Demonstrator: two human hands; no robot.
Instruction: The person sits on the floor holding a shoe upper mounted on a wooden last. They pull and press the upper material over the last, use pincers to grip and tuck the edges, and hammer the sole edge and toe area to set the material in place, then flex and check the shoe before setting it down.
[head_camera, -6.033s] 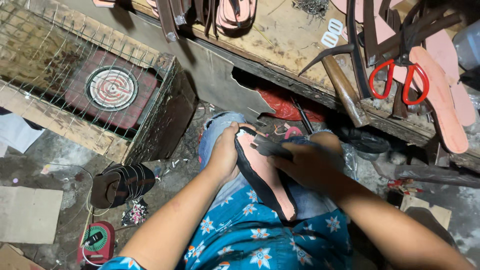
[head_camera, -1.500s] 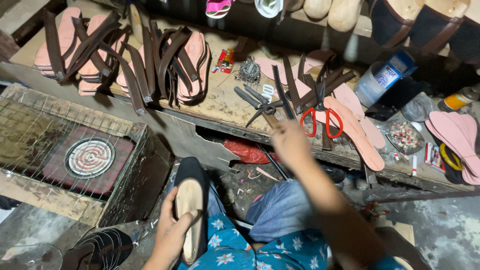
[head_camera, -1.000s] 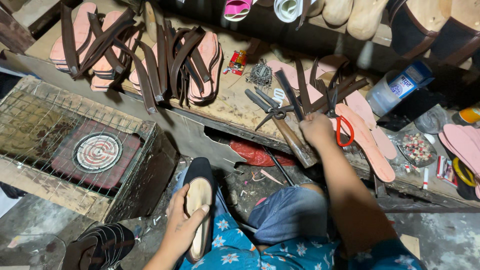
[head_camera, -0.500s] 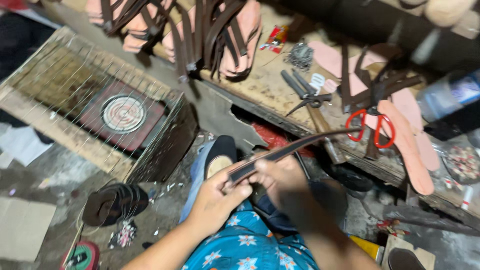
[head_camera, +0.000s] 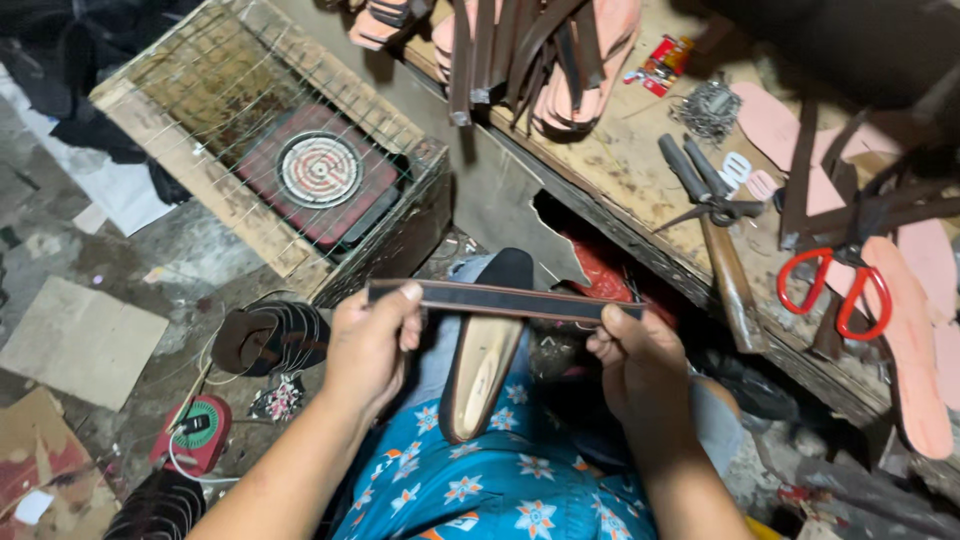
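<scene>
A long dark brown strap (head_camera: 505, 299) is stretched level between both hands above my lap. My left hand (head_camera: 372, 345) pinches its left end between thumb and fingers. Its right end is pinched by my right hand (head_camera: 640, 365). Under the strap a shoe sole (head_camera: 485, 355), black outside and tan inside, lies lengthwise on my lap, toe pointing away. My knees, in blue floral cloth, fill the bottom of the view.
A worn wooden bench (head_camera: 640, 170) at upper right carries pliers (head_camera: 700, 190), red-handled scissors (head_camera: 840, 285), pink insoles (head_camera: 915, 340) and several brown straps (head_camera: 500, 50). A wire cage with an electric hotplate (head_camera: 320, 170) stands at the left. A red tape reel (head_camera: 195, 435) lies on the floor.
My right hand took a strap from the bench and brought it to my lap. Both hands now hold it stretched flat, and the sole rests free on my lap.
</scene>
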